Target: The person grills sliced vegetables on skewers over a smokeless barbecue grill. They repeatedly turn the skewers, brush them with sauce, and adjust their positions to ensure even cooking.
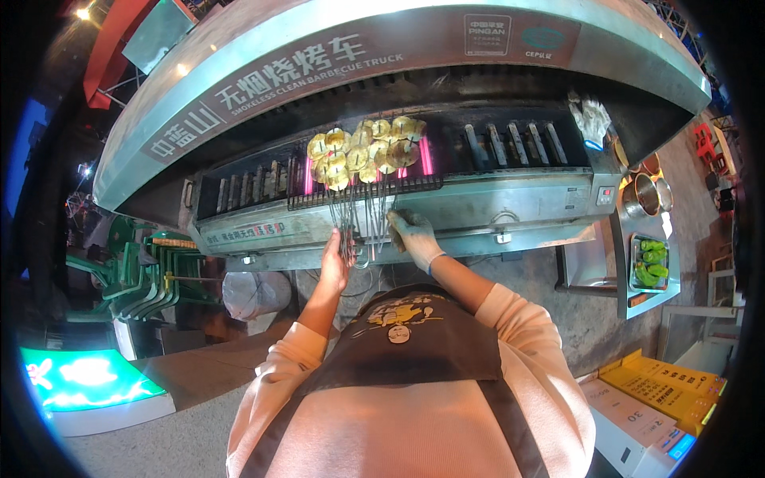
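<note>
My bare left hand [336, 263] grips the handle ends of several metal skewers [342, 212] in front of the grill. Round golden-brown food slices [357, 156], threaded on the skewers, lie bunched over glowing pink-red heating bars [426, 155]. A wire grate [364, 192] lies beneath them. My right hand [415, 233], in a stained glove, is at the right side of the skewer handles. Its fingers are curled, and I cannot tell whether they hold a skewer. The electric barbecue grill [478, 192] has a steel front.
A steel hood [430, 45] bearing writing overhangs the grill. White gloves [590, 119] hang at its right end. To the right, a tray of green peppers [650, 263] and metal pots [645, 194] stand on a side table. Green chairs [134, 281] and a bucket [257, 294] are at left.
</note>
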A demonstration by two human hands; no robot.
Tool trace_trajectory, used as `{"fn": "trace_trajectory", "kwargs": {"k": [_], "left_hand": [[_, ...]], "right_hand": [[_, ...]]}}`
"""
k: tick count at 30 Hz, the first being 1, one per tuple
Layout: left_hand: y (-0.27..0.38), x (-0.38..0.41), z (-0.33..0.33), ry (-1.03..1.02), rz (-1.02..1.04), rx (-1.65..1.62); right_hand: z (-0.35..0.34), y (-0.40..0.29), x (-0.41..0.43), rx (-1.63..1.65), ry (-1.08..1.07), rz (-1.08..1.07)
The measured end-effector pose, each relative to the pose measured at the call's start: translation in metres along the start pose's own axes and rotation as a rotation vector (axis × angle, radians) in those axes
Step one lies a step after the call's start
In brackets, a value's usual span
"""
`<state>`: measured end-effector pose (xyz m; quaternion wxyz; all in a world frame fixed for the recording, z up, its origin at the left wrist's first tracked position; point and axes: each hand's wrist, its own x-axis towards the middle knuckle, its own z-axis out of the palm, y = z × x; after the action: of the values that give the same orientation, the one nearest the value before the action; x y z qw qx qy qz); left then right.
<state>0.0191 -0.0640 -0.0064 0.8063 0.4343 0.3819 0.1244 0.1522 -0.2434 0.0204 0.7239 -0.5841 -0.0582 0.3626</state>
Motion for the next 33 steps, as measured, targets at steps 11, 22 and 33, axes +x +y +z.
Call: {"fn": "trace_trajectory", "kwargs": {"k": [11,22,33], "left_hand": [[-0.019,-0.019,-0.008,0.047,0.028,-0.036],[-0.046,-0.061,-0.036,0.133,-0.011,-0.288],[-0.102,-0.126,-0.054,0.395,-0.070,-0.307]], "right_hand": [[-0.007,-0.007,0.028,0.136,-0.037,0.174],[-0.035,0.002,0.043,0.562,-0.302,0.315],[-0.034,-0.001,0.042,0.389,-0.263,0.270]]}}
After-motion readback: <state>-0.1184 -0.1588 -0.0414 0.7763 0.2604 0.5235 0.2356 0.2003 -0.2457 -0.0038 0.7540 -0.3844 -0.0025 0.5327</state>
